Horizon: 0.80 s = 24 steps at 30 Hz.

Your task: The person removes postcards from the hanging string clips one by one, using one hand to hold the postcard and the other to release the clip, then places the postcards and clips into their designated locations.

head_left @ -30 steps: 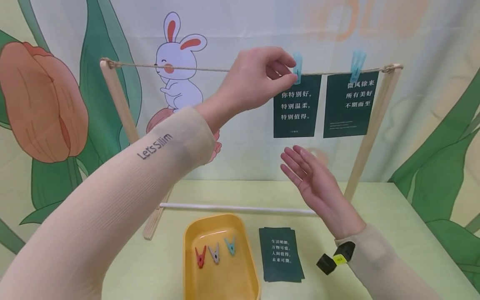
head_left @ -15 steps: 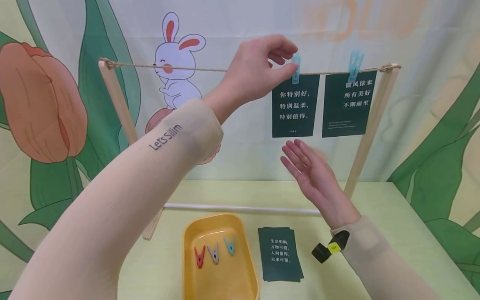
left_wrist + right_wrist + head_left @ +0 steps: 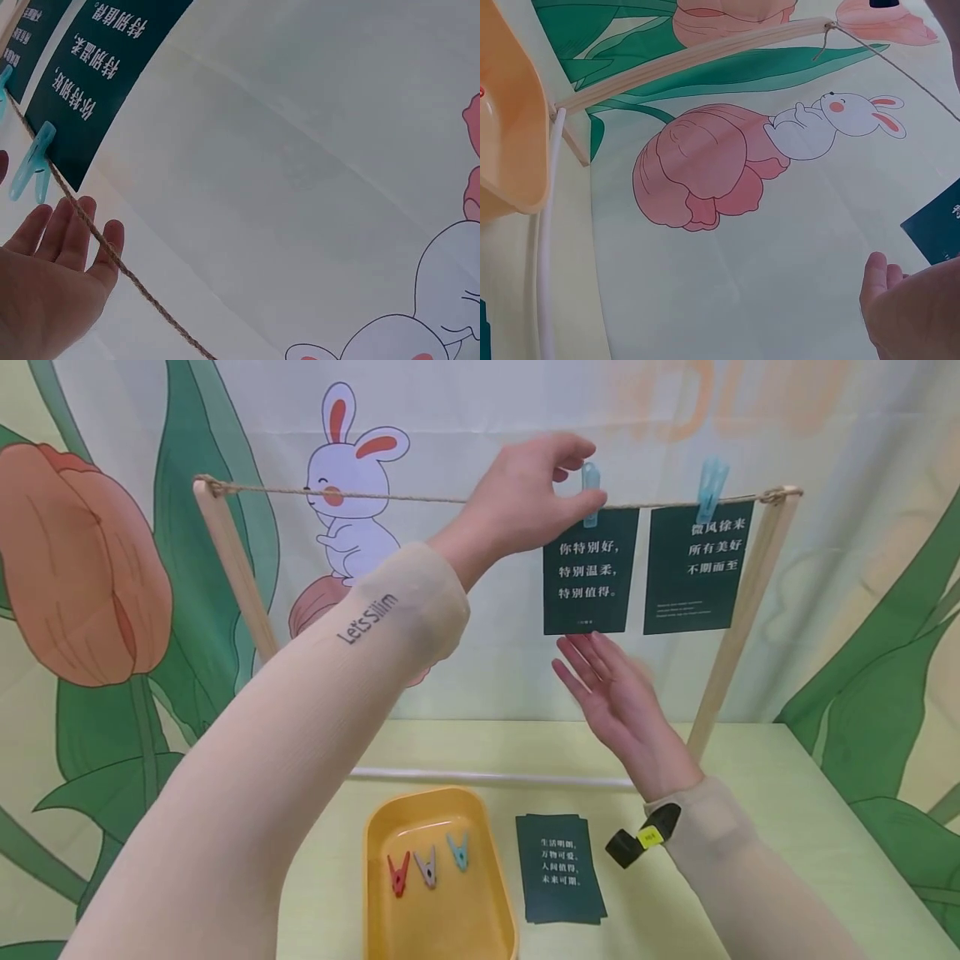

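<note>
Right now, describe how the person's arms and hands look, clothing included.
Both arms wear long cream sleeves. The left sleeve bears dark lettering, "Let's Silim"; no print shows on the right sleeve. A black device with a yellow label sits at the right cuff. The left hand and right hand are gloveless.

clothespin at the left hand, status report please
Left hand open at clothespin, not gripping. Right hand open below card. Clothespin clips card to rope. Nothing visibly in the way.
</note>
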Each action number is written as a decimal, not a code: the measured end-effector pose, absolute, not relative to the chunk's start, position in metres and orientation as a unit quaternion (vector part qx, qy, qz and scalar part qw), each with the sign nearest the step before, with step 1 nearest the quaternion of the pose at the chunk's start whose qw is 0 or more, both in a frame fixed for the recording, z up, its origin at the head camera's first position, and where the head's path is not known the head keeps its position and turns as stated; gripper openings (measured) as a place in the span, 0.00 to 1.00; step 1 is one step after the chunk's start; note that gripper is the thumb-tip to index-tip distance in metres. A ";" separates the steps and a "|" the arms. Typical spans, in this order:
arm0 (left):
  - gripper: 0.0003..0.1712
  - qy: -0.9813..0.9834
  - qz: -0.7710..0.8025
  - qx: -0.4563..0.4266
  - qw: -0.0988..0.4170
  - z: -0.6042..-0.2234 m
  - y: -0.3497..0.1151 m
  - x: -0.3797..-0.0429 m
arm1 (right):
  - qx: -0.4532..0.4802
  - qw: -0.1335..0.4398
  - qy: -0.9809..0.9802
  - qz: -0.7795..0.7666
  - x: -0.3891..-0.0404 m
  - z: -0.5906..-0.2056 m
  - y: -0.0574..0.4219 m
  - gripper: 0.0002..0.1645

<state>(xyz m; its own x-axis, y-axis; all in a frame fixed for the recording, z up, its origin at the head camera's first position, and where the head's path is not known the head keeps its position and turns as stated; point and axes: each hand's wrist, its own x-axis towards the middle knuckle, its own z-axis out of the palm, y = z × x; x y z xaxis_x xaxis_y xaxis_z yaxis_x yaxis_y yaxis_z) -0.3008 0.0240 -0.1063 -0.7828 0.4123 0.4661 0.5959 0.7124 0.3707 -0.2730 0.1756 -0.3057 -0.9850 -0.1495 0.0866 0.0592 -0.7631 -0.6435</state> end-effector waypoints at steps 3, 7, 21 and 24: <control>0.31 -0.915 -0.249 -0.271 0.169 -0.107 0.026 -0.304 | -0.071 0.056 0.329 -0.940 -0.274 -0.304 0.174 0.31; 0.32 -0.918 -0.249 -0.266 0.157 -0.106 0.030 -0.306 | -0.084 0.054 0.318 -0.943 -0.275 -0.302 0.173 0.29; 0.29 -0.923 -0.241 -0.267 0.136 -0.102 0.035 -0.311 | -0.113 0.053 0.301 -0.945 -0.275 -0.299 0.171 0.24; 0.27 -0.921 -0.249 -0.269 0.130 -0.102 0.034 -0.312 | -0.111 0.052 0.297 -0.947 -0.275 -0.298 0.171 0.23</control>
